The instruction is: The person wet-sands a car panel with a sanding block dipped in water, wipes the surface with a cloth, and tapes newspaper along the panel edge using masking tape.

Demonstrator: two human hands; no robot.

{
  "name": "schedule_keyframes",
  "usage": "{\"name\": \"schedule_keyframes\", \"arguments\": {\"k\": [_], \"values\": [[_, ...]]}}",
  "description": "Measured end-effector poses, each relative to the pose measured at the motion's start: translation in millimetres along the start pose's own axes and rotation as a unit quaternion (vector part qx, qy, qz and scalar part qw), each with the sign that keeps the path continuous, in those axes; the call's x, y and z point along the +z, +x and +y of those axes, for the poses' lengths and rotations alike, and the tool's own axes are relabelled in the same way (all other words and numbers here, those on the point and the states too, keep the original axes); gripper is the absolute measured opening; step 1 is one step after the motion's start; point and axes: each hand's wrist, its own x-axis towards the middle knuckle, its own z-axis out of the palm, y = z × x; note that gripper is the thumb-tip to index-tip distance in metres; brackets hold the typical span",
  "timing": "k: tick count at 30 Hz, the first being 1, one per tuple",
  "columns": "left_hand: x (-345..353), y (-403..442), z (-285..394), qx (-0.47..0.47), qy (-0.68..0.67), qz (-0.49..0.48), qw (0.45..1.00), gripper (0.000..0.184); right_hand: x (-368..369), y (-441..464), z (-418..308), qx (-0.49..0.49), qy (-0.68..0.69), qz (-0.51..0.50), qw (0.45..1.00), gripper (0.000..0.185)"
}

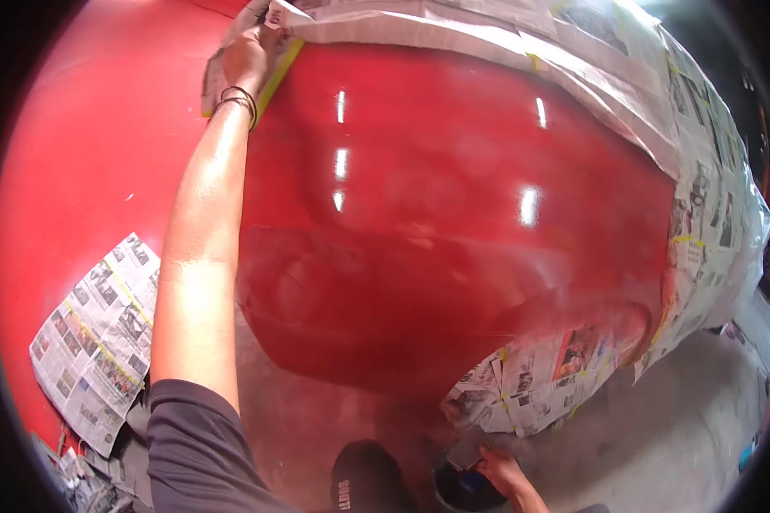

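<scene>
My left hand (248,58) reaches up to the upper corner of a glossy red car panel (419,171), its fingers closed on the newspaper (212,85) edged with yellow masking tape. Low in the view, my right hand (500,470) grips a flat grey piece (465,450), perhaps sandpaper, over a dark bucket (443,489). Something blue shows inside the bucket. Newspaper masking sheets (522,38) run along the panel's top edge. Below, newspaper (530,385) fills the wheel arch.
Another red surface (85,128) stands at left, with a newspaper sheet (94,342) taped low on it. More newspaper (710,197) wraps the car's right side. Crumpled paper (94,487) lies at lower left on the concrete floor (659,445). My knee (368,474) is near the bucket.
</scene>
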Motion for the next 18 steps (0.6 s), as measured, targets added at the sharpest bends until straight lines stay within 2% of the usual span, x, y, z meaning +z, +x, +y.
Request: {"name": "schedule_keyframes", "arguments": {"k": [2,3,5,9,11,12,16,18], "values": [[-24,0,-8,-0.006,-0.039,-0.028,0.999,0.033,-3,14,0,-0.039,0.011,0.004,0.999,0.036],[-25,8,-24,-0.010,-0.016,-0.093,0.995,0.034,-1,13,0,-0.052,0.034,0.019,0.998,0.037],[-25,11,-48,0.007,-0.077,-0.114,0.990,0.038,34,-26,-92,0.108,0.195,0.116,0.968,0.023],[-42,0,-34,0.005,-0.103,-0.157,0.982,0.036,35,-28,-89,0.102,0.163,0.105,0.976,0.026],[-55,-7,-32,-0.038,-0.207,-0.175,0.962,0.032,34,-28,-89,0.102,0.145,0.086,0.980,0.026],[-55,-8,-32,-0.058,-0.260,-0.186,0.946,0.030,35,-30,-91,0.097,0.140,0.085,0.982,0.026],[-72,-12,-53,-0.168,-0.538,-0.226,0.794,0.034,36,-38,-100,0.090,0.130,0.086,0.984,0.025],[-95,-19,-44,-0.174,-0.577,-0.285,0.745,0.032,35,-39,-101,0.090,0.138,0.085,0.983,0.025]]}}
